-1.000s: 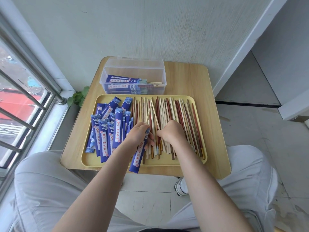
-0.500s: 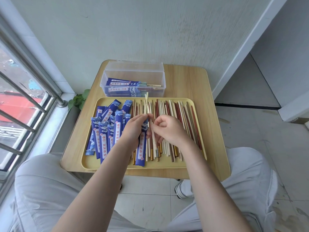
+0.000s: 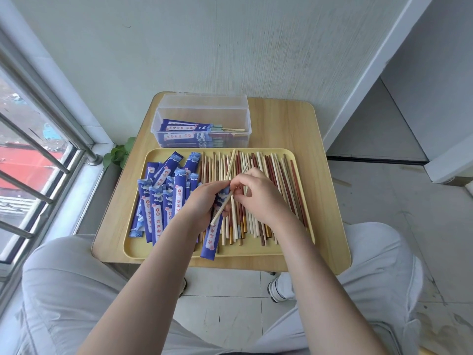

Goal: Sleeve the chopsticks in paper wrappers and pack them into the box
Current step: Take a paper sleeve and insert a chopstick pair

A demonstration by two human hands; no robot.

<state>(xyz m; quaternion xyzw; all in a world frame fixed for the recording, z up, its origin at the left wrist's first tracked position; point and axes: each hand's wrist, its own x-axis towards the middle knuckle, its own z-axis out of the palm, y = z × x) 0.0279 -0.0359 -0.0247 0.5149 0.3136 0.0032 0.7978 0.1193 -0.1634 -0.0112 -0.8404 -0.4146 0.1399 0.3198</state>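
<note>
My left hand (image 3: 204, 201) grips a blue wrapper (image 3: 213, 238) over the tray's (image 3: 256, 249) near edge. My right hand (image 3: 258, 193) pinches two pale chopsticks (image 3: 230, 166) just beside its mouth. Loose chopsticks (image 3: 276, 180) fill the tray's right side; the box (image 3: 204, 124) stands at the worktop's (image 3: 330, 201) far edge.

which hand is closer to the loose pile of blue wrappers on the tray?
Left. The left hand sits at the right edge of the wrapper pile, holding one wrapper. The right hand is farther right, over the bare chopsticks.
</note>
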